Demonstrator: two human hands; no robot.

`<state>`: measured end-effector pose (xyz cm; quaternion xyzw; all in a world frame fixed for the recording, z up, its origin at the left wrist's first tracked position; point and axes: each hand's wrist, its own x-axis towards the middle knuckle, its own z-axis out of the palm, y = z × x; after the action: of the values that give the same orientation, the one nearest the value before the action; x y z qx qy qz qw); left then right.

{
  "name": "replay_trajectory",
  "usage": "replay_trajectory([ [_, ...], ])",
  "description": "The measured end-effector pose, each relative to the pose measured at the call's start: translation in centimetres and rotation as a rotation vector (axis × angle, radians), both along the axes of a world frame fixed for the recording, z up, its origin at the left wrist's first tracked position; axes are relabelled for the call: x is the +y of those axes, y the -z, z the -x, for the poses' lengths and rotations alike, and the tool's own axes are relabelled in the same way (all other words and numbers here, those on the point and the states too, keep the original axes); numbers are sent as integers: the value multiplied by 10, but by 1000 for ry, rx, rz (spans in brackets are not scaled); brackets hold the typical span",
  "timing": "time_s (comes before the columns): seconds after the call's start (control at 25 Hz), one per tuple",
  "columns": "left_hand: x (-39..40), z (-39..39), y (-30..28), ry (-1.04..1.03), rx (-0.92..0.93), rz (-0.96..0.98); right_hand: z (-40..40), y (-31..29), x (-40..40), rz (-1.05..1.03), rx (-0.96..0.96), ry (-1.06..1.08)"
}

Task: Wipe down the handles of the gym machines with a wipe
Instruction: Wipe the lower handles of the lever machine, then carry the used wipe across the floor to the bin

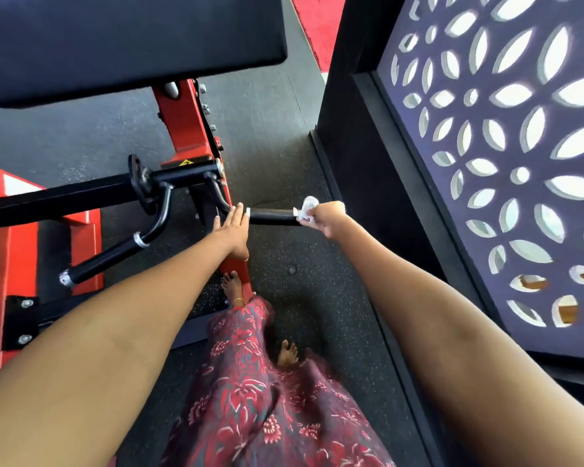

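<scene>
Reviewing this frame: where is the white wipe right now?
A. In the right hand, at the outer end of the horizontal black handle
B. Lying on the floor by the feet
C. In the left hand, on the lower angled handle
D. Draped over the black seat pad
A: the right hand grips the crumpled wipe against the outer end of the horizontal handle, while the left hand lies flat-fingered at its inner end.

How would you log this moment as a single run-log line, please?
right hand: holds wipe at end of handle | left hand: open, fingers straight, by handle's inner end | second handle: untouched
</scene>
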<state>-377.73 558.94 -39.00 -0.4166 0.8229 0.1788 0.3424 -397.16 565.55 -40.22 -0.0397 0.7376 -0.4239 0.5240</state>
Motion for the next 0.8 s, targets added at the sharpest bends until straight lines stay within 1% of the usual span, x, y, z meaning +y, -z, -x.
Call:
replay_trajectory([
  [0.08,5,2,-17,59,51,39,-4,-32,6,-38,95,-69],
  [0.16,5,12,-39,121,103,103,-4,-56,12,-55,245,-181],
  [0.24,-1,28,-62,135,156,113,4,-72,16,-64,401,-321],
  [0.32,-7,46,-83,146,215,102,17,-92,16,-82,493,-439],
  [0.4,-14,62,-99,156,267,115,30,-114,13,-54,518,-449],
  [0.48,-21,77,-112,160,305,142,39,-132,6,-11,621,-469],
  [0.56,-27,92,-121,141,335,158,47,-142,-2,39,747,-536],
  [0.68,-44,118,-131,119,382,178,67,-155,-19,103,830,-582],
  [0.8,-72,146,-136,88,421,199,96,-168,-48,105,913,-650],
])
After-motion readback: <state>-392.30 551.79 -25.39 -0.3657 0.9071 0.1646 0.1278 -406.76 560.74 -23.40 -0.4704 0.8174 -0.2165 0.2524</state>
